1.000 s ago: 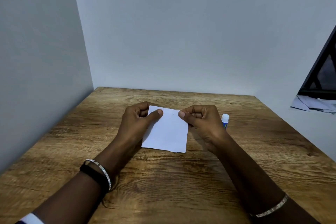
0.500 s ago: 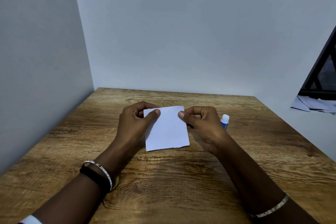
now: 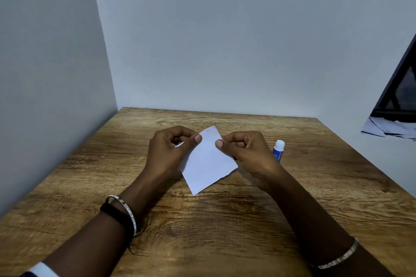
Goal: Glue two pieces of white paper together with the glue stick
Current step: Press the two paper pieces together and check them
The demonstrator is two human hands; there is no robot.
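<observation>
A white paper (image 3: pixel 208 162) is held up over the wooden table (image 3: pixel 225 220), turned so one corner points down toward me. My left hand (image 3: pixel 171 153) pinches its upper left edge between thumb and fingers. My right hand (image 3: pixel 245 155) pinches its upper right edge the same way. I cannot tell whether it is one sheet or two pressed together. A small glue stick (image 3: pixel 278 150) with a white cap and blue body stands upright on the table just right of my right hand, untouched.
Grey walls close the table on the left and at the back. Off the table's right side lie loose white sheets (image 3: pixel 391 129) under a dark frame (image 3: pixel 400 87).
The paper has been turned counter-clockwise in both hands, from hanging almost square to a diamond tilt, and lifted slightly. The glue stick has not moved.
</observation>
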